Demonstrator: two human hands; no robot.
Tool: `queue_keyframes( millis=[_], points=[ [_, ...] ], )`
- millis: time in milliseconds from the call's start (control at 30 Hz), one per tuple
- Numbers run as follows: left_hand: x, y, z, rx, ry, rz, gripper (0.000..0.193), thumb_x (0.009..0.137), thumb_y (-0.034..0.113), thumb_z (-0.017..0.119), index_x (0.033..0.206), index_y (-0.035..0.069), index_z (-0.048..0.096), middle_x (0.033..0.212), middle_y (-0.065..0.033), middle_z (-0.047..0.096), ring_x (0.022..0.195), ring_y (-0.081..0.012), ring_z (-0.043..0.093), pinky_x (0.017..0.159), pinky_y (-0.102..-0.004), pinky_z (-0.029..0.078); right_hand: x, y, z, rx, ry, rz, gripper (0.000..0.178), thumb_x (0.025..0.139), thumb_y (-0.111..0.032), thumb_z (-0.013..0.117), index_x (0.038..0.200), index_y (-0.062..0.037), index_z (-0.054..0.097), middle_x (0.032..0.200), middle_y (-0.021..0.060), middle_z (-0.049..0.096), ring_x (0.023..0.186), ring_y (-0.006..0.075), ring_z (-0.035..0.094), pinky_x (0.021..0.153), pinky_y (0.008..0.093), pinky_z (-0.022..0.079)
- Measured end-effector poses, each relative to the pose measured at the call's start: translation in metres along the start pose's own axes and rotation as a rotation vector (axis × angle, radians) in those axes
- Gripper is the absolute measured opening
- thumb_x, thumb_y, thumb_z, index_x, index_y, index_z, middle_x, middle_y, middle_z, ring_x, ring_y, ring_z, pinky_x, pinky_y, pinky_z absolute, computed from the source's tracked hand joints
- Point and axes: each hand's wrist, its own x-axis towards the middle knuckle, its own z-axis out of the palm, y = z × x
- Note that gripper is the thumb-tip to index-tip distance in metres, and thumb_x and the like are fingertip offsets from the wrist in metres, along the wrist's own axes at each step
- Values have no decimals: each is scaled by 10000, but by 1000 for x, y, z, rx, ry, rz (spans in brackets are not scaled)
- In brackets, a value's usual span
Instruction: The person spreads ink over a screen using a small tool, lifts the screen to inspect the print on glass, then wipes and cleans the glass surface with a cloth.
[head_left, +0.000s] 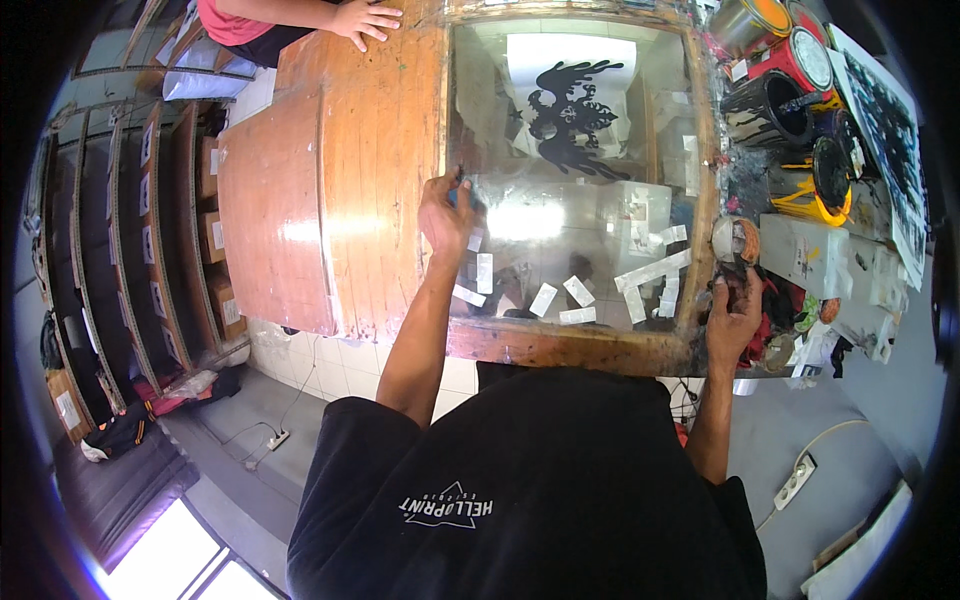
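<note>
A glass pane [590, 215] is set in a wooden tabletop frame. At its left edge my left hand [447, 215] is closed, with a small dark and blue thing at its fingertips that I cannot make out. Beyond it, a black winged emblem [572, 118] shows against a white sheet [600, 48]. Short white strips [578, 291] lie scattered over the near part of the pane. Past the frame's right edge, my right hand [735, 315] has its fingers curled together around something dark and unclear. Just beyond those fingertips sits a tape roll [736, 240].
Ink-smeared cans [765, 105] and a yellow-stained tub [815, 200] crowd the right side. Another person's hand [362, 20] rests on the wooden table [375, 190] at the far left. Shelves with boxes [222, 300] stand left; a power strip [795, 480] lies lower right.
</note>
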Motion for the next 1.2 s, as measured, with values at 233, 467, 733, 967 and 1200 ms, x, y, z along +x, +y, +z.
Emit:
queue_keyframes(
  millis=[233,467,733,967,1200],
  points=[
    [2,-10,14,243,65,234,131,882,91,653,996,30,676,960,-140,640,810,-311,638,711,-401,519,-13,6,-7,48,31,9,423,920,17,640,1325,37,520,1050,116,677,947,162,640,855,298,514],
    [8,-9,9,321,-108,241,106,891,87,595,971,26,561,964,-186,601,928,-391,603,756,-472,500,-28,1,-16,47,84,36,422,922,15,636,1328,39,521,1048,112,673,943,159,636,857,297,515],
    [-9,2,1,41,-19,330,134,947,92,569,1037,-4,543,970,-175,605,896,-385,591,793,-470,475,-45,16,-32,58,117,13,405,920,5,639,1311,36,540,1064,111,669,939,149,630,845,293,516],
    [7,-2,12,-122,-58,132,263,906,102,657,1131,-31,622,824,-217,668,763,-351,654,719,-447,505,-43,8,-30,21,62,8,395,910,-3,656,1292,27,557,1028,102,683,897,154,651,824,299,523],
    [-19,-1,26,224,80,239,286,891,167,707,1138,23,703,888,-218,675,825,-402,656,765,-458,520,-47,13,-27,66,66,12,378,904,27,651,1272,38,568,1015,108,694,910,150,655,811,295,527]
  ],
)
